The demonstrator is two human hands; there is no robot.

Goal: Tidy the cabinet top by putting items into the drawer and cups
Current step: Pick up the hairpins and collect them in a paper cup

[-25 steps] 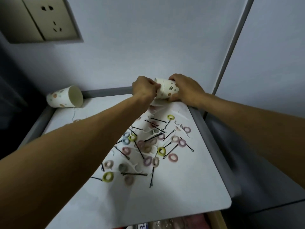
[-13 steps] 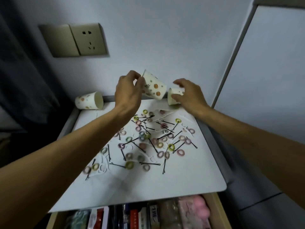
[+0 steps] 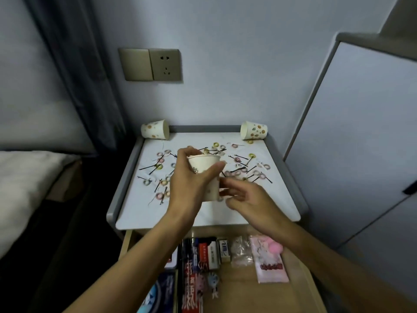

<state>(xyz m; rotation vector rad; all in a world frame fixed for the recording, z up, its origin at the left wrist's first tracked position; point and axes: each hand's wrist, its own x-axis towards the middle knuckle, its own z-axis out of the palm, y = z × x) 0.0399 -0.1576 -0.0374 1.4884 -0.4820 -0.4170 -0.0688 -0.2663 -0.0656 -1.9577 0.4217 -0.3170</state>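
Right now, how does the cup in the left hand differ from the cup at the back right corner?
The held cup stands upright, mouth up; the back-right cup lies on its side, mouth facing left. The held cup is in the grip of the left hand above the cabinet top; the back-right cup rests on it, untouched. Both are white paper cups with printed decoration.

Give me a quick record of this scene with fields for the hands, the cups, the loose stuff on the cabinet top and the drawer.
held cup: upright paper cup, gripped by left hand
right hand: open, fingers by that cup's base
other cups: back-left cup and back-right cup, both on their sides
cabinet top: scattered hair ties and bobby pins
drawer: open, items inside
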